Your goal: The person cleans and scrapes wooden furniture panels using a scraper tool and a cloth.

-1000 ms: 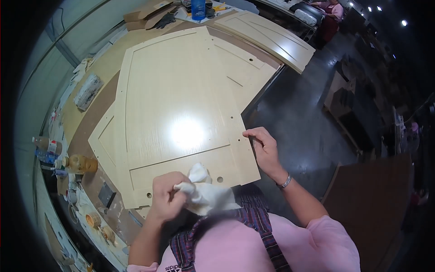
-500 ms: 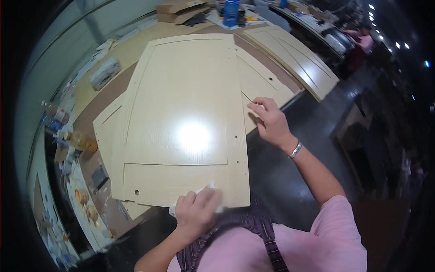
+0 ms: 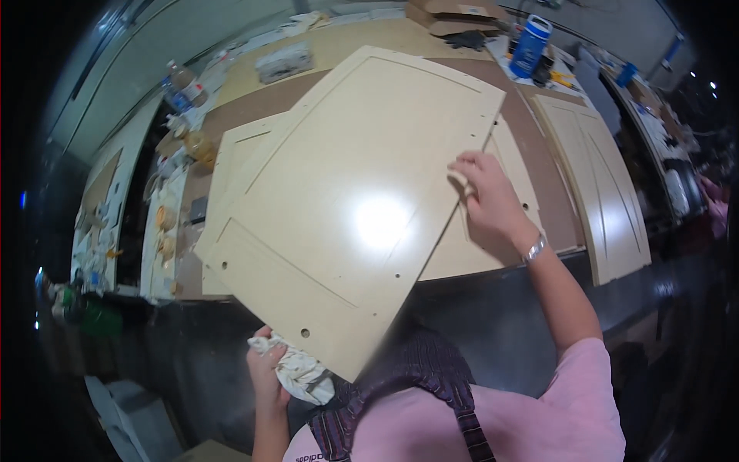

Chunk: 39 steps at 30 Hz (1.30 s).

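Observation:
A large cream panel (image 3: 331, 169) with grooved lines and small round holes lies askew over other cream panels (image 3: 500, 239), one corner pointing toward me past the bench's front edge. My left hand (image 3: 267, 376) is closed on a crumpled white cloth (image 3: 304, 377), just off the panel's near edge. At the panel's right edge is my right hand (image 3: 490, 194), its fingers bent over the top face and the thumb low at the rim. Its grip seems to be on that edge, though the underside is hidden. A bracelet (image 3: 534, 248) circles the right wrist.
Another grooved panel (image 3: 596, 169) rests at the right. Behind stand a blue bottle (image 3: 530, 48), a cardboard box (image 3: 454, 17) and a plastic-wrapped pack (image 3: 283, 61). Bottles (image 3: 185, 83) and a jar of amber liquid (image 3: 202, 148) crowd the left side. A co-worker's arm (image 3: 716, 204) shows far right.
My view has turned, so the panels appear swung clockwise. My left hand has gone from wiping the panel's near strip to below its edge with the cloth. The right fingers now reach over the edge.

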{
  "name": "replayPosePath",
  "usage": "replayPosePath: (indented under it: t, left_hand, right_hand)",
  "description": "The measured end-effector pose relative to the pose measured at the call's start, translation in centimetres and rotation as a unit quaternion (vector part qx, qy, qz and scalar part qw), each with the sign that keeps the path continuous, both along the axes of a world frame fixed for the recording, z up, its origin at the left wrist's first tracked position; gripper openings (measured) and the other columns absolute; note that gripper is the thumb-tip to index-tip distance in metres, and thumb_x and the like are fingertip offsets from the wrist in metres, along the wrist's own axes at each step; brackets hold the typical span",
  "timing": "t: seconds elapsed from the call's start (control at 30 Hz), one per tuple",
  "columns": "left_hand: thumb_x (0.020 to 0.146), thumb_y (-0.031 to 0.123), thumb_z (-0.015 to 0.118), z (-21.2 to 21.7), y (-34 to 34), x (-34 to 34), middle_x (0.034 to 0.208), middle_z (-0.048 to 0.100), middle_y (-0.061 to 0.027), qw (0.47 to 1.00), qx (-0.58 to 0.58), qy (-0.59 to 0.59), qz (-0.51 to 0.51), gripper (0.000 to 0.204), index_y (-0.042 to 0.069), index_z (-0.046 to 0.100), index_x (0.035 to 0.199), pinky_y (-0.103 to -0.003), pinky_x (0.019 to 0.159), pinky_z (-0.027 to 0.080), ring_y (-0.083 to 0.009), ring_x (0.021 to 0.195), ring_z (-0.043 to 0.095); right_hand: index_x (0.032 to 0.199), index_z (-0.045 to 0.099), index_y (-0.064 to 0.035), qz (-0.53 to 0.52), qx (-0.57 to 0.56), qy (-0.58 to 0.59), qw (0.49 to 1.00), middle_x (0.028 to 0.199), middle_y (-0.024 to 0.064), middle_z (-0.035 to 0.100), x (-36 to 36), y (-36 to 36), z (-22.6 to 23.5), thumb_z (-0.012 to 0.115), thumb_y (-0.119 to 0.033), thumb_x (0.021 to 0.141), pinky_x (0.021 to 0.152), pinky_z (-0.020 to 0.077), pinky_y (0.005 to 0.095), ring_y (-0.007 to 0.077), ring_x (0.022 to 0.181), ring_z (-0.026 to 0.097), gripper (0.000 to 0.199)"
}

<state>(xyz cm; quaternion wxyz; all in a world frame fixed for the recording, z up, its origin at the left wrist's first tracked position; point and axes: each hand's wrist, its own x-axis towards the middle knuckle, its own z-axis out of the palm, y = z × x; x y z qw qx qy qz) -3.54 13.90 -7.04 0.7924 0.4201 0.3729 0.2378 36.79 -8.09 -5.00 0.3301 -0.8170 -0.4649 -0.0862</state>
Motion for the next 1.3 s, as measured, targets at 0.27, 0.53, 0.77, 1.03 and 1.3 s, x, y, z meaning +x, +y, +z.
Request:
replayPosePath:
  t: [0.27, 0.53, 0.77, 1.03, 1.3]
  left_hand:
    - [0.091, 0.004, 0.065, 0.9, -1.8, 1.7, 0.105, 0.072, -0.0146, 0.996, -0.065, 0.037, -0.046, 0.032, -0.01, 0.062, 0.119, -0.037, 0.081, 0.059, -0.0229, 0.091, 0.072]
    - [0.084, 0.012, 0.074, 6.1, 6.1, 1.2, 0.079, 0.069, -0.0034, 0.932, 0.304, 0.159, -0.115, 0.015, -0.002, 0.071, 0.089, -0.025, 0.065, 0.051, -0.0084, 0.069, 0.063]
    - [0.088, 0.016, 0.073, 4.7, 18.9, 10.7, 0.095, 0.072, -0.0091, 0.878, 0.417, 0.193, -0.137, 0.035, -0.008, 0.067, 0.112, -0.029, 0.076, 0.053, -0.015, 0.083, 0.067]
    - [0.081, 0.025, 0.077, 4.1, 14.4, 17.8, 0.116, 0.067, -0.0206, 0.741, 0.583, 0.174, -0.284, 0.053, -0.001, 0.066, 0.126, -0.037, 0.093, 0.051, -0.0285, 0.105, 0.067]
    - [0.082, 0.03, 0.075, 5.0, 17.3, 17.6, 0.117, 0.061, -0.0265, 0.774, 0.529, 0.198, -0.286, 0.043, -0.002, 0.068, 0.11, -0.044, 0.089, 0.055, -0.0383, 0.101, 0.068]
  right_hand:
    - [0.105, 0.065, -0.0015, 0.146, 0.099, 0.087, 0.98, 0.11, 0.019, 0.06, -10.6, -0.3, -0.7, 0.062, 0.011, 0.072, 0.086, 0.0525, 0.0412, 0.0371, 0.102, 0.06, 0.035]
    - [0.095, 0.058, -0.0016, -0.084, 0.23, 0.456, 0.856, 0.087, 0.0023, 0.061, -15.5, -3.7, -1.8, 0.062, 0.007, 0.089, 0.067, 0.0544, 0.0249, 0.0085, 0.076, 0.062, 0.011]
    - [0.093, 0.057, -0.0045, -0.156, 0.322, 0.677, 0.643, 0.084, 0.0021, 0.061, -18.2, -2.6, -3.0, 0.063, -0.006, 0.097, 0.069, 0.0571, 0.0272, 0.0098, 0.075, 0.062, 0.007]
    - [0.094, 0.061, -0.0023, -0.203, 0.38, 0.678, 0.596, 0.099, 0.0063, 0.067, -18.7, 1.2, -0.9, 0.062, -0.003, 0.096, 0.083, 0.0569, 0.0311, 0.0159, 0.093, 0.066, 0.003]
    - [0.107, 0.064, 0.0095, -0.319, 0.365, 0.574, 0.66, 0.102, 0.0158, 0.071, -18.8, 3.6, 2.2, 0.067, 0.005, 0.091, 0.08, 0.0591, 0.0335, 0.0224, 0.09, 0.071, 0.017]
